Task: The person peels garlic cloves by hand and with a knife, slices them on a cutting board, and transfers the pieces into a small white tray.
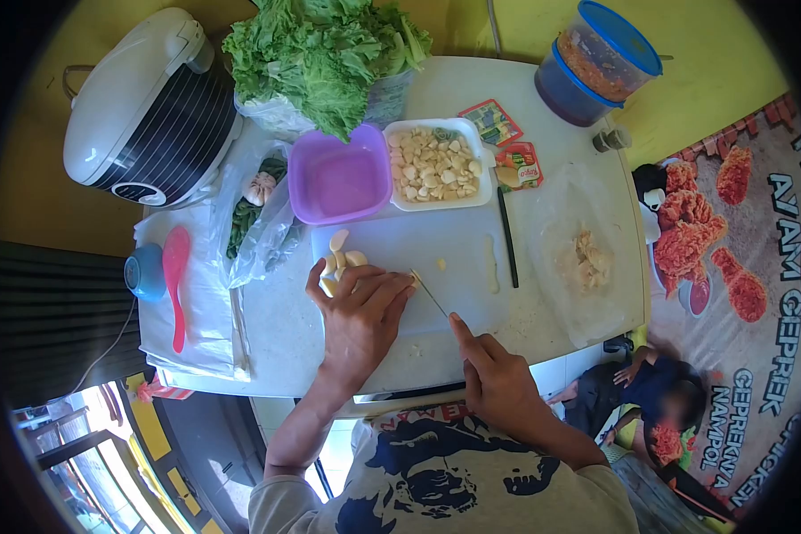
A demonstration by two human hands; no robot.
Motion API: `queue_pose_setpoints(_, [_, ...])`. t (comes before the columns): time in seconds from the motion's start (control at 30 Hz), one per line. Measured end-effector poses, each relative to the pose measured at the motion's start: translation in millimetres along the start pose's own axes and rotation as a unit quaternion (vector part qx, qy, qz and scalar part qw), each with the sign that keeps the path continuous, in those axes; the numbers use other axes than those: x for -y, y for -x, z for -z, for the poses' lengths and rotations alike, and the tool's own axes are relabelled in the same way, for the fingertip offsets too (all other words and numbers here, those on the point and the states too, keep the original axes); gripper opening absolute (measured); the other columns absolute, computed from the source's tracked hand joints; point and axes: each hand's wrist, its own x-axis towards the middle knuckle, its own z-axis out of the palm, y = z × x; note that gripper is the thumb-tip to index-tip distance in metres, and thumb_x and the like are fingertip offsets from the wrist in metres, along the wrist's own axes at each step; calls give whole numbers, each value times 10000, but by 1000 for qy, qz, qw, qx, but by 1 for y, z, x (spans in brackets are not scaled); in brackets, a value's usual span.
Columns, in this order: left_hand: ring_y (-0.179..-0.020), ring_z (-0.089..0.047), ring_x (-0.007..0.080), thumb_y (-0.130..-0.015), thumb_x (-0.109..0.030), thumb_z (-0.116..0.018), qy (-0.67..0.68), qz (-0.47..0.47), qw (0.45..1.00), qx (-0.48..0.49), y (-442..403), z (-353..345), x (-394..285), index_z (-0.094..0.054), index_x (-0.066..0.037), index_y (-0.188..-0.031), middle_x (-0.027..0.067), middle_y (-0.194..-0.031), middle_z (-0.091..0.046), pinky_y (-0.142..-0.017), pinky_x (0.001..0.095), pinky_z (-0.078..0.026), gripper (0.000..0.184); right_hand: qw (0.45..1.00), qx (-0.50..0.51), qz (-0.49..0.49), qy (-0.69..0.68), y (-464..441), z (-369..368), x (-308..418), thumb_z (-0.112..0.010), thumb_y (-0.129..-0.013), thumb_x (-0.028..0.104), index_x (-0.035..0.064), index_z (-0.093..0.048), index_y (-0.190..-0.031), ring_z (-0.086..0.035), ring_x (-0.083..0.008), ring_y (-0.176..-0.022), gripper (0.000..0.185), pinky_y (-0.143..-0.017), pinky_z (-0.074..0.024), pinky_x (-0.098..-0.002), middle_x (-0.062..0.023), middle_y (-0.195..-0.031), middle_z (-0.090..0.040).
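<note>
A pale worktop [276, 343] with rounded corners stands against a yellow wall [498, 27]. The person's left hand [360, 320] pinches a garlic clove [411, 279] in its fingers on a white cutting board [472, 303], beside a small heap of cloves [336, 265]. The right hand [498, 374] has its fingers closed round a knife [432, 295], blade at the clove. Behind the board sit a purple tub [340, 175] and a white tray of cloves [436, 166]. A rice cooker [151, 107] and leafy lettuce [320, 62] stand at the back left; a food banner [748, 294] hangs at the right, near a seated person [659, 392].
</note>
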Motion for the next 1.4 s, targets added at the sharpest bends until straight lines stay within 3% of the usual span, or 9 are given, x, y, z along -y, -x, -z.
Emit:
queue_pose_setpoints(0.47, [-948,-636,118,-829,-188,-809,8,9,1000,3,-1,-2,3,-771,-159,-919,-64,-864,-747,-1118,546,-246,102,998,33,22,51,-17,-9,-5,-609,-849,-17,9,-296,-1561,-630,-296,-623,778,-551,-548,-395,-148,-940,-572])
queue_pose_setpoints(0.67, [-959,-634,121,-805,-182,-819,2,1,1000,-2,0,-2,4,-774,-176,-924,-73,-888,-732,-1116,549,-244,128,999,34,11,23,-7,0,-12,-574,-866,-73,9,-401,-1511,-636,-320,-649,673,-561,-532,-422,-154,-861,-584])
queue_pose_setpoints(0.77, [-968,-632,124,-803,-164,-815,4,0,1000,-7,1,-2,2,-774,-179,-923,-72,-902,-730,-1119,555,-237,127,999,35,-9,2,-3,4,-20,-564,-899,-52,36,-408,-1519,-652,-321,-677,645,-604,-545,-406,-156,-859,-608])
queue_pose_setpoints(0.83, [-983,-635,137,-820,-152,-804,3,-5,1000,2,0,4,-1,-777,-165,-960,-56,-923,-740,-1135,543,-227,143,983,28,-36,-176,-7,-1,-31,-549,-938,-28,69,-409,-1532,-663,-317,-699,618,-658,-551,-389,-164,-875,-632])
queue_pose_setpoints(0.97, [-978,-629,126,-820,-152,-800,-12,-3,1000,1,3,1,0,-768,-169,-945,-71,-906,-729,-1124,560,-228,130,994,-48,-10,-101,-5,-6,-23,-533,-960,-20,85,-412,-1537,-663,-313,-705,599,-691,-547,-380,-170,-866,-638])
queue_pose_setpoints(1.07, [-974,-629,130,-825,-158,-800,-8,7,1000,-3,6,-3,1,-762,-158,-955,-66,-909,-729,-1123,561,-229,136,998,-37,-31,-48,-3,-6,-19,-541,-952,-28,90,-430,-1529,-666,-306,-711,599,-684,-543,-381,-171,-861,-634])
queue_pose_setpoints(1.13, [-971,-629,131,-826,-158,-800,-9,5,1000,-7,7,-2,1,-759,-156,-954,-62,-910,-730,-1122,561,-231,135,998,-24,17,-54,1,-6,-18,-565,-920,-29,80,-394,-1541,-641,-324,-624,653,-582,-541,-427,-155,-863,-616])
queue_pose_setpoints(1.4, [-967,-645,146,-833,-142,-795,-1,14,1000,-10,6,-2,-1,-758,-144,-948,-42,-920,-744,-1143,528,-222,121,1000,7,10,-10,6,0,-6,-593,-907,-9,95,-367,-1558,-619,-317,-584,697,-545,-535,-422,-143,-849,-598])
